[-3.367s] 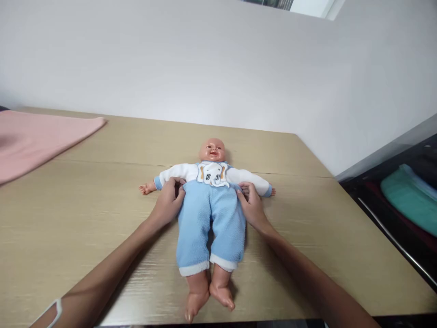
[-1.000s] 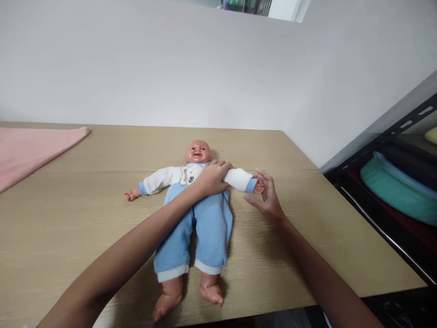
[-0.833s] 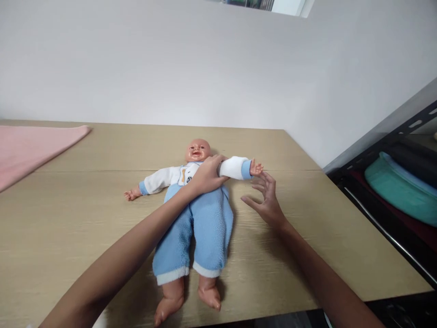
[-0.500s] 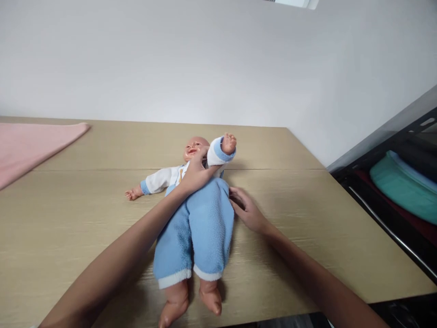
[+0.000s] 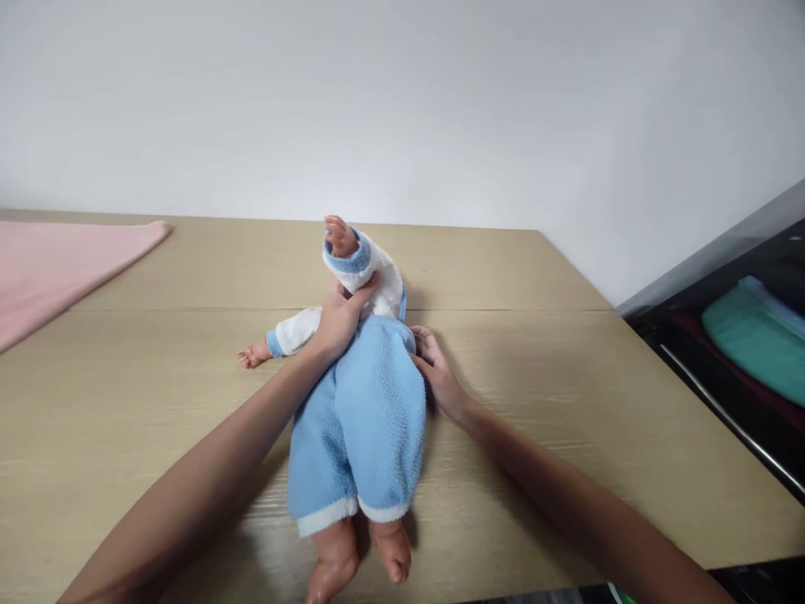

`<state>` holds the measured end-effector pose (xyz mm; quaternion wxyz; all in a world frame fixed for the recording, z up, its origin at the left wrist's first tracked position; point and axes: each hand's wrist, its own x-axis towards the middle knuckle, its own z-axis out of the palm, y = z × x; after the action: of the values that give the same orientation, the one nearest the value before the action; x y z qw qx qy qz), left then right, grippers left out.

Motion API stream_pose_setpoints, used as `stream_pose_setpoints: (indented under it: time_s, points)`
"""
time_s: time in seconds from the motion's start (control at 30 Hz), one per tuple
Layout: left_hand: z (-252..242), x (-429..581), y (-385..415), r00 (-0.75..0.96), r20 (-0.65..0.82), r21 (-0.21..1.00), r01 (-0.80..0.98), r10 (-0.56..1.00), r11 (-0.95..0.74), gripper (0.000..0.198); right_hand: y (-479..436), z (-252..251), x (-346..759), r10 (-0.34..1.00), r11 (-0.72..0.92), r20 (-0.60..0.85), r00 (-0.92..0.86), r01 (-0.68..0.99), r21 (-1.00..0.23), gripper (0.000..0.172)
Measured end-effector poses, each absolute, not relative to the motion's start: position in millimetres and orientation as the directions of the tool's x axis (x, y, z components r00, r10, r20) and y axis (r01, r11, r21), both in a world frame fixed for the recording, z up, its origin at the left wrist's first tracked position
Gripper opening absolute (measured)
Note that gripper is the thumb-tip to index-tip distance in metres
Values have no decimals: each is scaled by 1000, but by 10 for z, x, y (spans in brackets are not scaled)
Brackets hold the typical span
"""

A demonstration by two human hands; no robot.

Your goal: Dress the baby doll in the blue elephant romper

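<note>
A baby doll (image 5: 381, 403) in a white top and fleecy blue trousers lies on its back on the wooden table (image 5: 534, 470), feet toward me. My left hand (image 5: 343, 317) is closed around the raised sleeve near the doll's chest. That sleeve and the hand block the doll's head from sight. The raised doll arm (image 5: 343, 243) bends across the top, its small palm up. The other doll arm (image 5: 255, 352) rests out to the left on the tabletop. At the doll's right-hand side, my right hand (image 5: 436, 369) grips the trousers near the waist, fingertips partly hidden.
Pink cloth (image 5: 69, 268) lies flat at the table's far left. A pale wall (image 5: 402, 109) rises behind the table. Beyond the right edge stands a dark rack (image 5: 710, 394) with folded green fabric (image 5: 755, 340) in it.
The doll's raised arm has swung left across its head, which is now hidden. My left hand has shifted slightly left with it. My right hand has moved a little left and upward, against the waist.
</note>
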<state>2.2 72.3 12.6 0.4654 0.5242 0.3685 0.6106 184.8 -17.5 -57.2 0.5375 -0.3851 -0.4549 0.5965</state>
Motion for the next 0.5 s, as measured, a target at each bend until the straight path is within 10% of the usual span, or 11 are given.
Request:
stream_pose_setpoints:
  time_s: [0.5]
  points:
    - [106, -364, 737, 8, 252, 908, -349, 968, -233, 64, 128, -265, 1380, 962, 231, 242, -129, -97, -968, 48]
